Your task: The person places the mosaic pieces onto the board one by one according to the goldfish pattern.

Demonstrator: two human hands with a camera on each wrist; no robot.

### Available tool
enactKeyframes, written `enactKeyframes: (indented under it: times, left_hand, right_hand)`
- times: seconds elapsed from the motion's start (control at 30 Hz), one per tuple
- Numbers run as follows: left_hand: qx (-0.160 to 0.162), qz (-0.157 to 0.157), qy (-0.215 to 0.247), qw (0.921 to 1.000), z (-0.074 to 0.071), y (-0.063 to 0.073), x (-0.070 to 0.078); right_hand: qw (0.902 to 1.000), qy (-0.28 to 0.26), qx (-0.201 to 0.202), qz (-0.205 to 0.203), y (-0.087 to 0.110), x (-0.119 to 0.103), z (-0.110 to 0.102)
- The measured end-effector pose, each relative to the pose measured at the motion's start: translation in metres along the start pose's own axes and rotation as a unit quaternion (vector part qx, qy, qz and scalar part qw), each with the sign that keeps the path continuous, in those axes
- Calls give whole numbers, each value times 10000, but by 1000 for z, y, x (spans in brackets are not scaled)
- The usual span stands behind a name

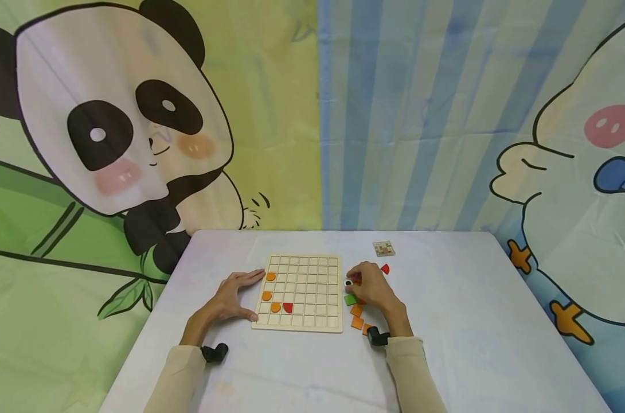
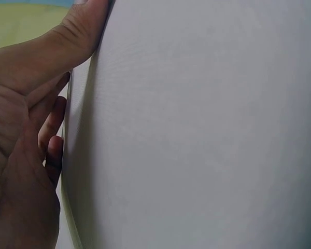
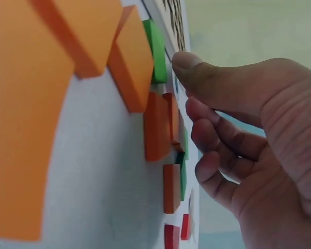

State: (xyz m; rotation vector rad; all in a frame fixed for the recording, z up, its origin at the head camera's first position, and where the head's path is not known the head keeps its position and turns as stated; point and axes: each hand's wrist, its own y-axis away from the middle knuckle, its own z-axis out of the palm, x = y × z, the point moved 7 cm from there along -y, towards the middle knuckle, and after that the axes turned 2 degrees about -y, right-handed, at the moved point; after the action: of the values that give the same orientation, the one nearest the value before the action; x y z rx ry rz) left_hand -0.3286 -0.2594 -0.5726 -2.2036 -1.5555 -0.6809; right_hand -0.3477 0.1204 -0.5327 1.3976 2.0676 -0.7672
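A square wooden grid board [image 1: 303, 328] lies on the table with several orange discs [image 1: 270, 276] and a red quarter-circle piece [image 1: 288, 308] on its left part. Along the board's left edge, my left hand [image 1: 229, 298] rests with thumb and fingers spread. In the left wrist view the same hand [image 2: 28, 104] touches the edge. To the right of the board my right hand [image 1: 372, 285] has thumb and forefinger on either side of a small white piece with a black dot [image 1: 348, 283]. The right wrist view hides that piece behind the thumb.
Loose orange pieces [image 1: 357, 322] and a green piece [image 1: 350, 299] lie between the board and the right forearm. Past the right hand sits a red piece [image 1: 385, 269]. Farther back is a small patterned card [image 1: 383, 248]. A printed cloth [image 1: 271, 115] hangs behind the table.
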Motion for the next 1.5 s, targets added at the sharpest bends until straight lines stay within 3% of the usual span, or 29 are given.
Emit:
enactKeyframes:
  times: [0.47, 0.67, 0.87, 1.1, 1.5]
  left_hand:
    - [-50, -6, -6, 10000, -1, -3, 3]
    - [-32, -9, -102, 9999, -1, -3, 2]
    - [-38, 22, -61, 10000, -3, -4, 5]
    - [-8, 87, 8, 10000, -4, -5, 8]
    - [-52, -19, -84, 9999, 1, -1, 0]
  right_hand:
    - [9996, 130, 80, -228, -3, 4, -3]
    - [9963, -217, -132, -818, -1, -15, 0]
    - [9902, -561, -375, -1224, -8, -35, 16]
    - [9891, -771, -488, -1160, -17, -44, 35]
    - [9807, -1061, -1050, -1262, -21, -65, 70]
